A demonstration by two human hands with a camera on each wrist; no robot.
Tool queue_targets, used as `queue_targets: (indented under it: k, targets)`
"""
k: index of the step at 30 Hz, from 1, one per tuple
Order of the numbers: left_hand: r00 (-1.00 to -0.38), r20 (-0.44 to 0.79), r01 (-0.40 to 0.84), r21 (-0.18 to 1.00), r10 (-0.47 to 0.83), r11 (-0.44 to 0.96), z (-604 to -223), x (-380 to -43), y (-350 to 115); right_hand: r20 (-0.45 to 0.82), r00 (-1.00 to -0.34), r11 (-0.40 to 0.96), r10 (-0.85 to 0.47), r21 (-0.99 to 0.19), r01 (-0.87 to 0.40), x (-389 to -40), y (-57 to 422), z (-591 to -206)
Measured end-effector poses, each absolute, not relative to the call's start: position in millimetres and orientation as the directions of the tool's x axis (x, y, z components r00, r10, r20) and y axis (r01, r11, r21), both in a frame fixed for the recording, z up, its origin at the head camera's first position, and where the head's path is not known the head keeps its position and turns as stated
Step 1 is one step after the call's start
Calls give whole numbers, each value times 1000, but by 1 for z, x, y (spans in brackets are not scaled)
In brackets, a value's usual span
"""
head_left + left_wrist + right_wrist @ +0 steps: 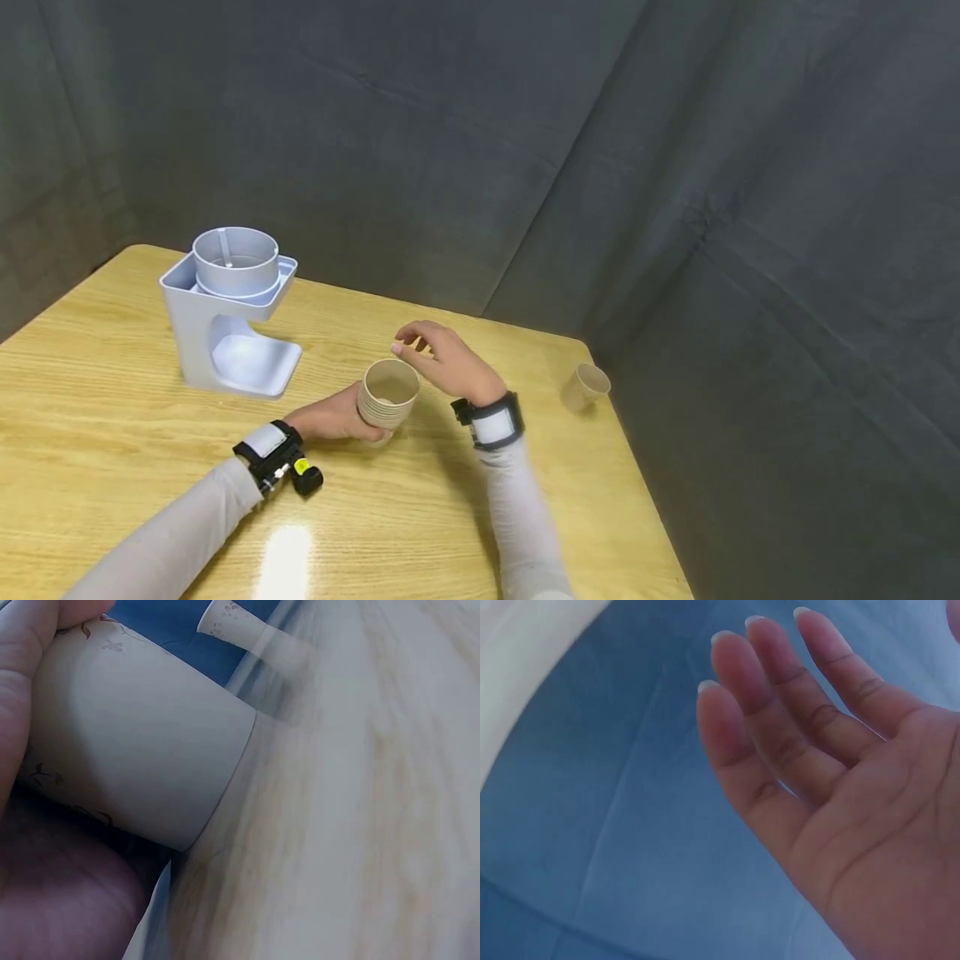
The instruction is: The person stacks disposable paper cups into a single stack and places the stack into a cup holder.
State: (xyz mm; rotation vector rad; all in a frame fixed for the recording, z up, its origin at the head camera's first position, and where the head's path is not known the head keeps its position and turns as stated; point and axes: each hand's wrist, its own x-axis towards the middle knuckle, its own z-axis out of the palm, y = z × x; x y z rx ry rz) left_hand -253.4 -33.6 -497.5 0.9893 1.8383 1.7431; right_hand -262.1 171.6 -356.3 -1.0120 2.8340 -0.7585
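A stack of nested beige paper cups [386, 408] leans in the left hand [333, 415], whose fingers wrap round its side. Seen from the left wrist, the lowest paper cup [142, 727] has small floral prints near the palm, and its base hangs close over the wood. Just above and right of the stack's rim, the right hand [448, 360] hovers with nothing in it. Its fingers spread loosely with a slight bend, and the palm [900, 817] shows bare in the right wrist view. Another paper cup [588, 386] stands alone near the table's right edge.
A pale grey stand [197, 333] with a round open container [237, 267] on top and a flat foot below stands at the back left of the wooden table [390, 533]. Dark cloth [390, 150] hangs behind and to the right.
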Motion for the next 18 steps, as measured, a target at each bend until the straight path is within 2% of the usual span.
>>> queue_targets:
  k: [7,18]
  targets:
    - [-686,165,188,981,709,-47,-497,-252,-33,202,-868,724,-454,-483,-492,-271,210,-347]
    - [-689,154,182,983,708,-37,-495,-250,-32,202,-940,810,-276,-478,-340,-286,258,-351]
